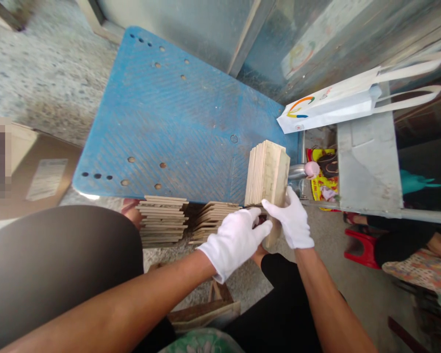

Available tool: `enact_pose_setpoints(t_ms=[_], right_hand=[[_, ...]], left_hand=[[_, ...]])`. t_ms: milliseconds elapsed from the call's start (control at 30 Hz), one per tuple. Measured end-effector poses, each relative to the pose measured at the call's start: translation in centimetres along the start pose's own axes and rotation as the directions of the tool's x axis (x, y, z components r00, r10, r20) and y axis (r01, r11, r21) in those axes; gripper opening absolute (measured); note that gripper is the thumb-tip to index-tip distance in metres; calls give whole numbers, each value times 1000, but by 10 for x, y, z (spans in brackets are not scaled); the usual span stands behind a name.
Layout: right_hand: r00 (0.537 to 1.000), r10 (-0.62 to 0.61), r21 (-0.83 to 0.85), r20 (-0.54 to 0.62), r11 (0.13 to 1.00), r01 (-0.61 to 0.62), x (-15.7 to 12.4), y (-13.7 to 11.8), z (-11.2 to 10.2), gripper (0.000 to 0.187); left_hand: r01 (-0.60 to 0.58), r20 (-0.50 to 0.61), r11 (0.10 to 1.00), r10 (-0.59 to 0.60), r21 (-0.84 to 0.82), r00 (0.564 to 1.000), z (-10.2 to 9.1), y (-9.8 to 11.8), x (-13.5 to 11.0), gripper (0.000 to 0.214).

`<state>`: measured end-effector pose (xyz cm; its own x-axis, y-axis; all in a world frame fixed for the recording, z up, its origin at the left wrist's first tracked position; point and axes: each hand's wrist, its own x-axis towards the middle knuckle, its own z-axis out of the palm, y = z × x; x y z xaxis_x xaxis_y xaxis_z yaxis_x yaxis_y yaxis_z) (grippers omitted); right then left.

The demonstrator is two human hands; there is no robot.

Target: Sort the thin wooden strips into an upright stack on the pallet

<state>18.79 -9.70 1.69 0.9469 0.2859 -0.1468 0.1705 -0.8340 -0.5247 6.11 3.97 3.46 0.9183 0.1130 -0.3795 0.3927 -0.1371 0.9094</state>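
My right hand [294,220], in a white glove, has its thumb and fingers on either side of a thin wooden board [274,234]. This board hangs just below the front edge of the blue table. My left hand [237,240], gloved too, comes from the left with thumb and forefinger apart. Its fingertip reaches the board's side, and no object shows between those fingers. Right above both hands, a stack of thin wooden boards [266,169] stands on edge at the table's right end.
Two more stacks of boards, the left stack [162,220] and the middle stack [213,218], sit below the edge of the blue table [191,122]. A white bag [330,105] lies at the right end. Nearby are a red stool [360,249], a seated person and a cardboard box [40,166].
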Motion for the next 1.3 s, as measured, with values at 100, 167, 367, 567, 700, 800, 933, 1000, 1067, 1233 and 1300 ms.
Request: enact_pose_setpoints(t_ms=[100,167,367,567,700,800,933,1000,1067,1233,1300], right_hand=[[999,41,-229,-31,972,-47,36,2,0,82],[995,72,-322,-63,942,-89,57,3,4,91],[984,149,-413,-98,894,-176,98,8,24,103],[984,145,-379,-108,909,-175,117,14,39,99],[980,164,-383,-113,903,-195,122,13,46,97],[975,186,-393,-125,893,-221,121,12,50,97],[971,195,-392,-142,889,-236,119,14,54,98],[970,194,-384,-145,893,-236,117,16,55,100],[972,188,-374,-139,899,-227,116,18,55,101],[977,165,-312,-131,929,-199,114,28,55,93],[970,146,-251,-193,949,-192,113,34,52,87]], left_hand=[[25,75,994,-33,107,997,9,-3,-3,29],[7,109,990,-23,143,994,15,-7,-5,28],[-10,120,985,-12,174,993,24,-19,-8,30],[-31,145,970,-4,241,989,24,-24,-13,32],[-42,155,949,-7,312,988,24,-25,-15,30],[-36,173,944,-23,328,985,24,-26,-13,29],[-31,202,939,-42,343,978,23,-25,-12,30],[-26,224,940,-54,341,973,21,-23,-12,30],[-18,248,944,-69,331,966,20,-22,-12,31],[-16,265,938,-82,347,961,21,-20,-13,30],[-22,259,938,-73,345,963,23,-21,-13,30]])
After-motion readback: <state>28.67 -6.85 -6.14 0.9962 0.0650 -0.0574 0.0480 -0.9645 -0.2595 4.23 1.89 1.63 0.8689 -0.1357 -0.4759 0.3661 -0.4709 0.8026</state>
